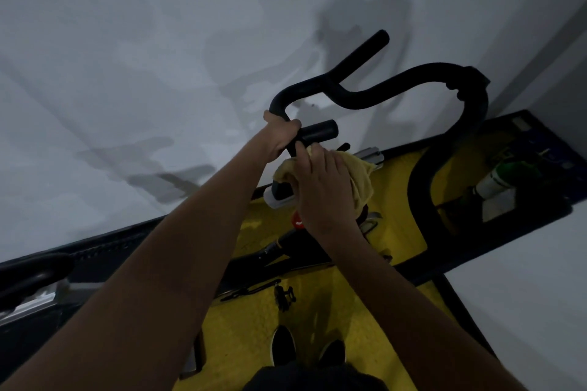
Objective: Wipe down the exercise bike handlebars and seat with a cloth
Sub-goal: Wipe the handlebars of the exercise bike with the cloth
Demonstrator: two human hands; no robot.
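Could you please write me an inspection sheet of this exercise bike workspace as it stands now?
Surface: yellow floor mat with dark border, under the bike.
Job's things: black handlebars; yellow cloth at their centre; seat not in view.
Clutter: a green-and-white bottle at right, blurred.
Hands: left hand grips the handlebars' left bend; right hand holds the cloth.
Cables: nothing seen.
Surroundings: pale wall ahead; dark shoes on the mat; dim light.

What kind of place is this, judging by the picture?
Probably a gym or home workout corner: black exercise bike handlebars stand over a yellow floor mat, close to plain white walls. A bottle sits beside the bike.
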